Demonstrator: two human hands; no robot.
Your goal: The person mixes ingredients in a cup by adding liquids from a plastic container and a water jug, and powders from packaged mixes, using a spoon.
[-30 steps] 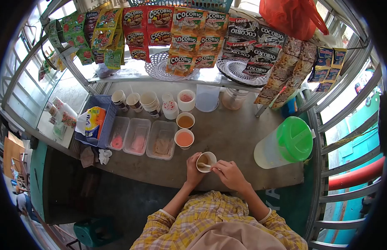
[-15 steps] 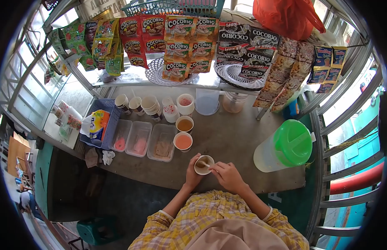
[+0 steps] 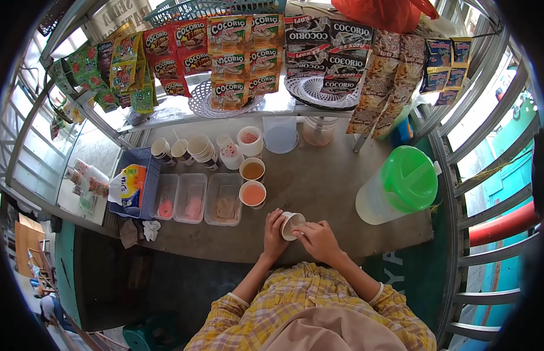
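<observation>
At the table's near edge my left hand [image 3: 274,231] is wrapped round the side of a paper cup [image 3: 294,220]. The cup tilts slightly, so its pale inner wall shows. My right hand [image 3: 319,240] pinches a spoon whose lower end is inside the cup; little of it shows past the fingers. How much the cup contains is hard to make out. Just beyond my left hand stand a cup of orange-pink drink [image 3: 252,194] and a cup of amber drink [image 3: 252,170]. Farther back is a cup with reddish contents [image 3: 249,137].
A green-lidded pitcher [image 3: 407,178] stands at the right. Plastic tubs [image 3: 222,219], stacked paper cups [image 3: 201,146] and a blue basket [image 3: 152,158] line the left. Sachet strips [image 3: 228,64] hang from the shelf across the back. Metal bars [image 3: 488,254] edge the right side.
The cup in my left hand has tipped, and less of its contents shows. My right hand and the spoon have shifted slightly right. The whole view has shifted a little.
</observation>
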